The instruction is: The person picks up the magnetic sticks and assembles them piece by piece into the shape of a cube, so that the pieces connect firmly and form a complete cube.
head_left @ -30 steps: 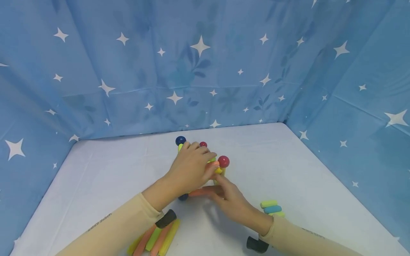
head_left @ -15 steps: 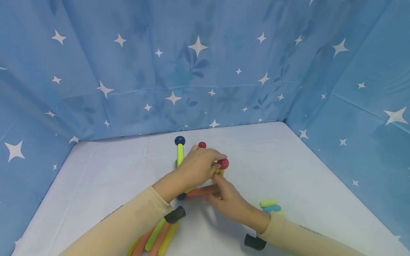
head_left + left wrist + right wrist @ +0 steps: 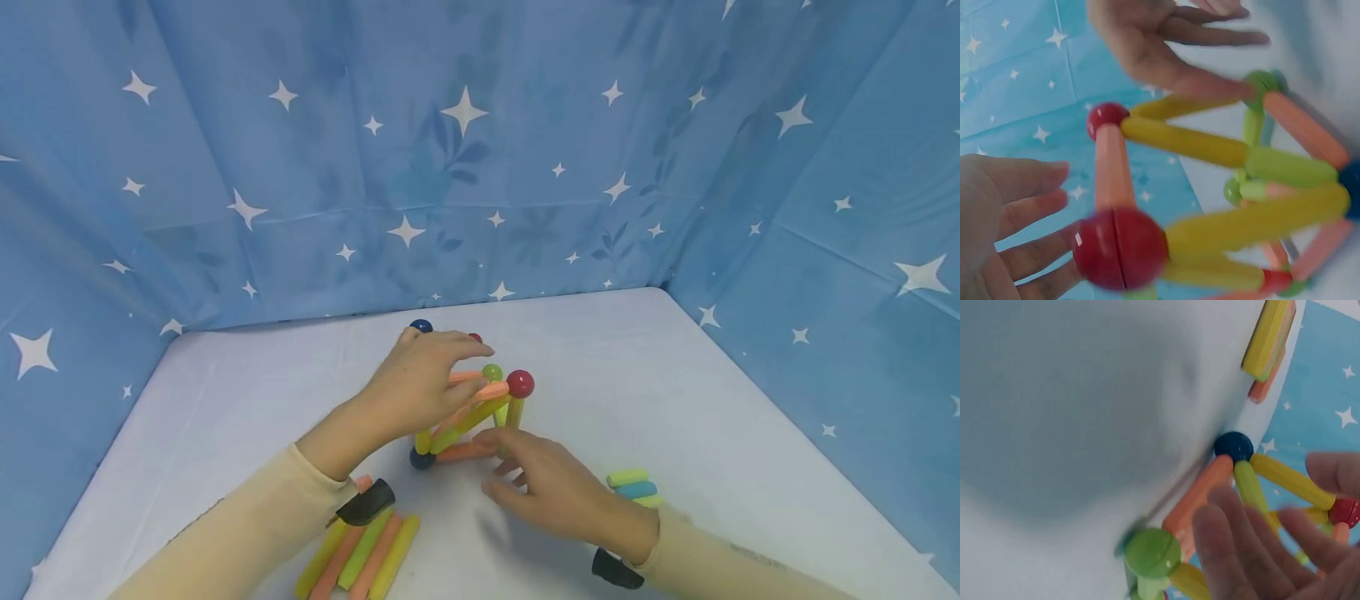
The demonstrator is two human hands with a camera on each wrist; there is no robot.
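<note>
Two hands are seen at a frame of rods and balls (image 3: 468, 412) standing near the middle of the table (image 3: 675, 392). From the head view, the left hand (image 3: 420, 379) is spread over the top of the frame with its fingers (image 3: 465, 343) relaxed and straight, gripping nothing; the right hand (image 3: 551, 487) lies low beside the frame's near right corner, fingers loosely extended, fingertips just at the orange bottom rod (image 3: 465, 452).

Only the left wrist view shows the top clearly: a pink rod (image 3: 1112, 165) runs between two red balls (image 3: 1120, 248), and yellow rods (image 3: 1185, 140) slant away from them. Only the right wrist view shows the base: a dark blue ball (image 3: 1233, 446) and a green ball (image 3: 1152, 552) rest on the table, joined by the orange rod.

One yellow-green rod (image 3: 468, 421) is set diagonally, rising from the blue ball toward the red ball at the right.

Loose rods (image 3: 363, 554) lie near the left sleeve, others (image 3: 636, 488) by the right wrist.
</note>
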